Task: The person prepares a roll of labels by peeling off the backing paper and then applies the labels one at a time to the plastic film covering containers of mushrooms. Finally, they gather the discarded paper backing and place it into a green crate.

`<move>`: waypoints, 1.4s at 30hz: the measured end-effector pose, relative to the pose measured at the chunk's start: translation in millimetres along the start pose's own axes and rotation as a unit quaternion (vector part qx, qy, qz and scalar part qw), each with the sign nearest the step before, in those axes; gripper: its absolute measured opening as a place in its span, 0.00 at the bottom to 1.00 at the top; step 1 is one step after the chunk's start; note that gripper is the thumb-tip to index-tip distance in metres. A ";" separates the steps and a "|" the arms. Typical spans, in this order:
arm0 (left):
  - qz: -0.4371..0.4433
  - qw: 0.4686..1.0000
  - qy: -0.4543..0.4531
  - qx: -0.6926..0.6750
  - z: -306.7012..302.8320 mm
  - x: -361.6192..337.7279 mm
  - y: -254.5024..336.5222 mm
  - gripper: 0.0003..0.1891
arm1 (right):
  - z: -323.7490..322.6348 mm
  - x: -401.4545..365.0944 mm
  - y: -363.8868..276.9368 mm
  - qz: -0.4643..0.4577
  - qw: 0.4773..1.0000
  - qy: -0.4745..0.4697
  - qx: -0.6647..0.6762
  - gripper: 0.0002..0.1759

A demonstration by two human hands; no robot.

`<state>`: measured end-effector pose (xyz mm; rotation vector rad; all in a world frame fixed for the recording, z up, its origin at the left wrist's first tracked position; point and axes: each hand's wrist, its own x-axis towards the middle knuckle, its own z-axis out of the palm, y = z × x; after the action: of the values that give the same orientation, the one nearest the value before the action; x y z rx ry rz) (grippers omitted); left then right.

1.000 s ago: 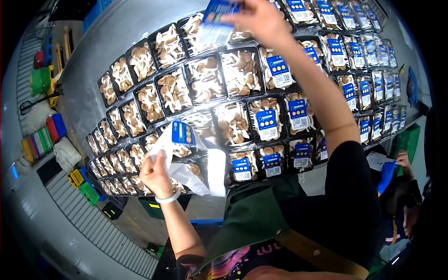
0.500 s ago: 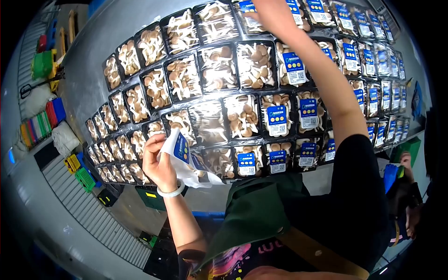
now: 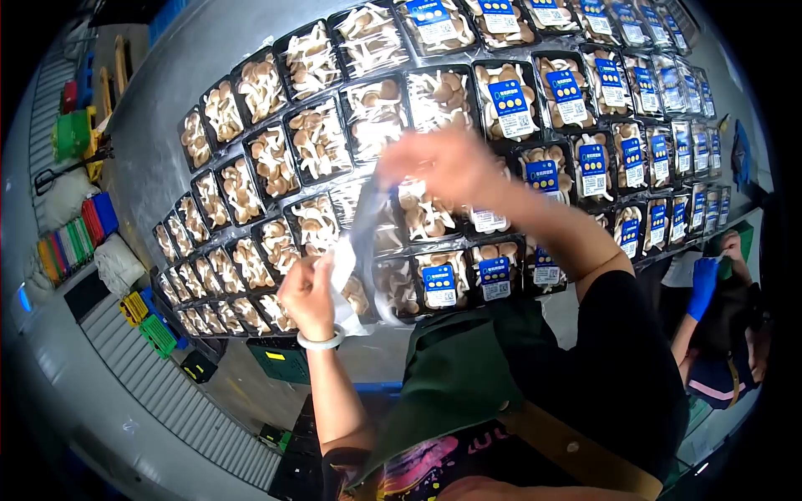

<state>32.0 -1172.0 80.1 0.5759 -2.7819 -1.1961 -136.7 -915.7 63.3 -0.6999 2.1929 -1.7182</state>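
My left hand (image 3: 307, 294) is closed on a white strip of labels (image 3: 342, 271) near the front edge of the table. The strip loops between my hands, and a blurred stretch of it rises to the fingertips of my right hand (image 3: 443, 167). That hand is smeared by motion but appears pinched on the strip, above the middle rows. Beneath both hands lie black trays of brown-capped mushrooms (image 3: 317, 138) under clear film. Trays on the right carry blue-and-white labels (image 3: 510, 108); those on the left are plain.
The metal table (image 3: 159, 125) shows bare at the far left. At right stands another person with a blue glove (image 3: 703, 288). Green crates (image 3: 280, 359) sit below the table's front edge, and coloured crates (image 3: 79, 221) line the left wall.
My right hand has come back from the far row toward my left hand and the strip. A far-row tray it covered now shows a label. The strip has lifted toward my right hand.
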 end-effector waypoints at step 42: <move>-0.033 0.923 0.223 -0.313 -116.2 -153.8 -62.2 0.21 | 51.2 -68.3 66.3 0.204 0.956 -0.039 -0.205 0.27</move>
<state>217.4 -1235.8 130.9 0.7498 -1.8773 -1.6131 -67.5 -910.5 -19.5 -0.3491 2.4479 -1.0313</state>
